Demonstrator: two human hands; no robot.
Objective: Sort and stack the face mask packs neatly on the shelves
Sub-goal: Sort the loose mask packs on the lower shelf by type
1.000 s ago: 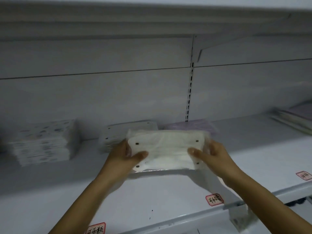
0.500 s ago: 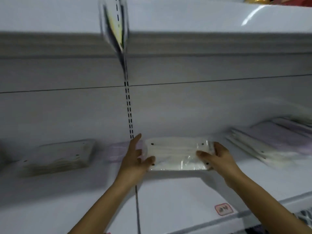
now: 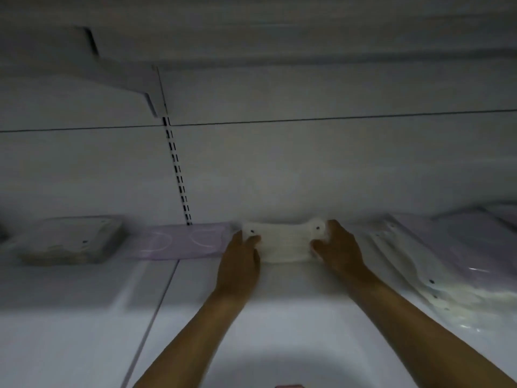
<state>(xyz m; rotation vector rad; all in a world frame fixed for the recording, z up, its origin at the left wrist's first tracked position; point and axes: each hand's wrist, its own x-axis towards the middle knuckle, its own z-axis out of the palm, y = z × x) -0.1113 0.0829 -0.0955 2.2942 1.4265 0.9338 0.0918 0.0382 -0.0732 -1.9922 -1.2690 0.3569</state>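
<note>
A white face mask pack (image 3: 284,242) lies at the back of the white shelf (image 3: 279,317), close to the rear wall. My left hand (image 3: 240,261) grips its left end, thumb on top. At the pack's right end, my right hand (image 3: 335,247) holds it with curled fingers. A flat purple mask pack (image 3: 184,242) lies directly to the left of it. Further left sits a stack of white packs (image 3: 70,239). On the right lie more packs, white (image 3: 405,261) and purple (image 3: 461,242), spread out loosely.
A slotted upright rail (image 3: 179,175) runs up the back wall behind the purple pack. An upper shelf with its bracket (image 3: 126,77) hangs overhead. A seam (image 3: 159,303) divides the shelf surface on the left.
Both hands have carried the white pack further back and down onto the shelf, next to the purple pack. The view has shifted right and closer.
</note>
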